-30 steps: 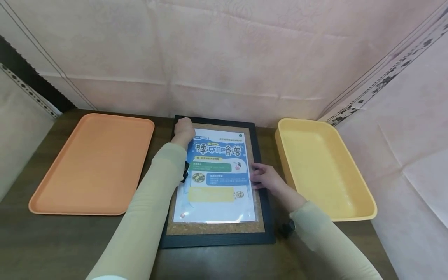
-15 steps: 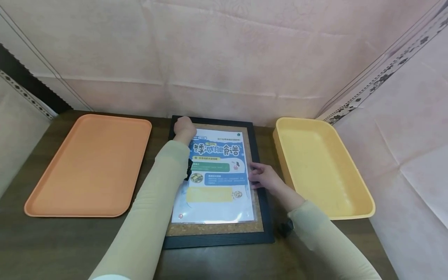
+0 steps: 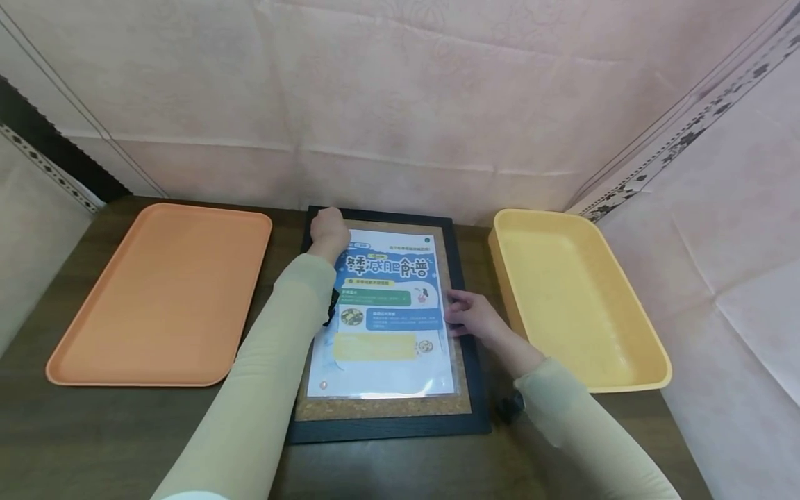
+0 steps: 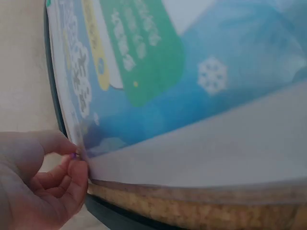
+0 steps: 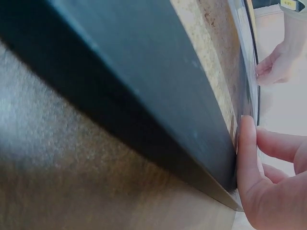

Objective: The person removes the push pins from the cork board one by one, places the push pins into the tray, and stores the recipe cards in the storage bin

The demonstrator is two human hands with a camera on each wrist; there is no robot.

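Your left hand point(image 3: 330, 235) stays at the top-left corner of the framed corkboard point(image 3: 387, 427), wrist just swung slightly left; poster point(image 3: 381, 378) unmoved, flat on it, right edge touched by your right hand point(image 3: 478, 318), fingers outstretched. You're pinching a tiny purple thing point(image 4: 73, 155), perhaps a pin: fastening seems underway.

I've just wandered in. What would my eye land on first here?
Probably the bright blue-and-white printed sheet, lying on a cork board with a dark frame in the middle of the table. Flanking it are a flat orange tray on the left and a deeper yellow one on the right. In the left wrist view, the left hand pinches something tiny and purple at the sheet's corner.
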